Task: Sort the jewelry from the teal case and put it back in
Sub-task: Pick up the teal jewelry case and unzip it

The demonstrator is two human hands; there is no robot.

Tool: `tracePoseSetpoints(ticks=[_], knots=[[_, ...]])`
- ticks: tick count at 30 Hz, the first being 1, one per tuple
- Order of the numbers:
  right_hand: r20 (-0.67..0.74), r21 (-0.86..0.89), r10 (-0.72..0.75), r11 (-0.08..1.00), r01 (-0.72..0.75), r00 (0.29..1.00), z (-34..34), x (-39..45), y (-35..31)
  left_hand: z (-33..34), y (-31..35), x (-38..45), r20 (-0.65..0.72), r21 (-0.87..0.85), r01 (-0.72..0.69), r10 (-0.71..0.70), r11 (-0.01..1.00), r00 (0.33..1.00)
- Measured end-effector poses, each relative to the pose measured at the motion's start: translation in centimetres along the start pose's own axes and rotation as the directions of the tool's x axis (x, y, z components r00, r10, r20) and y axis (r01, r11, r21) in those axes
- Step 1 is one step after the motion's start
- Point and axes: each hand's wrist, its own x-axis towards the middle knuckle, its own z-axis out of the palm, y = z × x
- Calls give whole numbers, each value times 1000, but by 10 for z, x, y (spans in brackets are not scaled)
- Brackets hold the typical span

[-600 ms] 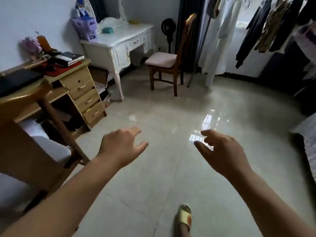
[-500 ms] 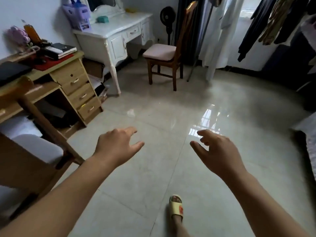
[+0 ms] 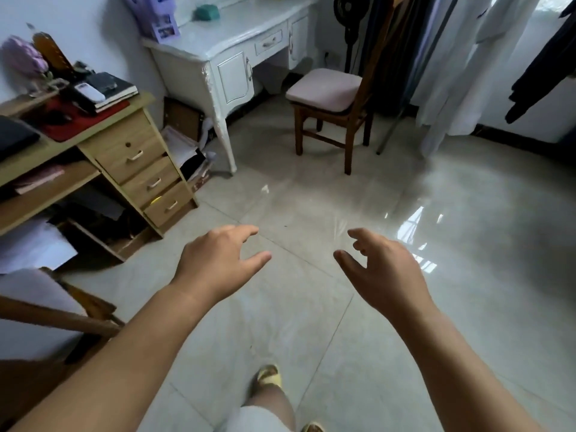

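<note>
A: Since the earlier frames the person has stepped forward; the white dressing table (image 3: pixel 237 35) and wooden chair (image 3: pixel 330 104) sit closer and larger, and a yellow slipper (image 3: pixel 269 376) shows at 6 o'clock.

B: Hands?

A: Both held out over bare floor tile (image 3: pixel 311 307), holding nothing. Left hand (image 3: pixel 218 263) has its fingers loosely spread and the thumb out. Right hand (image 3: pixel 381 269) is relaxed too, with the fingers a little curled.

B: And the teal case?

A: A small teal object (image 3: pixel 207 12) sits on the dressing table top, at about 11 o'clock from the hands and well apart from them. I take it for the case, but it is too small to be sure. Its long axis seems to run roughly left to right. No jewelry visible.

B: Which hand is nearer?

A: The left, by my judgement; the case lies up and to the left of both. The purple organizer (image 3: pixel 152 14) stands just beside it at 9 o'clock, something to avoid knocking. Sorting has not begun.
</note>
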Motion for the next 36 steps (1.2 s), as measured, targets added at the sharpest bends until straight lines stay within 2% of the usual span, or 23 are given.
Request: tracePoseSetpoints(ticks=[5,7,11,21,24,28,33,36], knots=[[34,-37,-57,998,59,998,14,121,-3,3,-21,111,-47,35,45,-43,998,998],[52,-63,-44,997,48,998,19,173,-4,2,-32,156,-37,83,61,-58,995,998],[87,-111,-18,993,27,996,19,272,-11,-5,-48,253,31,63,67,-69,996,997],[115,-219,105,973,-78,988,11,477,45,4,-4,501,178,87,-110,93,990,980],[131,-238,62,971,-29,989,16,557,60,11,6,575,182,91,-107,89,990,979],[207,-233,-21,970,70,978,15,680,66,1,12,677,165,107,-24,6,994,986],[255,-199,-188,950,242,948,13,830,30,-45,5,788,17,84,105,-107,991,994],[299,-160,-276,929,334,913,26,898,-2,-59,-16,831,-19,61,207,-206,976,978]])
